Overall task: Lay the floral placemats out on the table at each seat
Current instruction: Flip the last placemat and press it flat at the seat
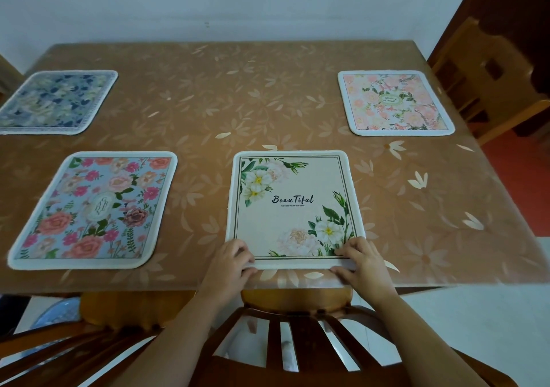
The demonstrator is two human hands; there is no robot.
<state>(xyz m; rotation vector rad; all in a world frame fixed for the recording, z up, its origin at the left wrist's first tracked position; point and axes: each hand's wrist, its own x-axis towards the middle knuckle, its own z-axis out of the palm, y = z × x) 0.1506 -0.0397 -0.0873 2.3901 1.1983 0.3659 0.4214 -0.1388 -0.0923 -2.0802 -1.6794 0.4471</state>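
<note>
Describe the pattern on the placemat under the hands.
Cream placemat with white flowers, green leaves and "Beautiful" lettering; head view.

The cream placemat (294, 208) lying nearest the front edge of the desk (268, 95) is showing the word "BeauTiful" in dark brush script across its middle. Directly beneath that word a line of tiny capitals is running, too small to read. The pink-rose placemat (95, 208) to its left is carrying a pale oval emblem with lettering turned sideways; it is seeming to begin "GRE", but the rest is staying unclear. The peach-flowered placemat (394, 102) at the far right is bearing a small green oval label whose script is too blurred to make out.
</note>
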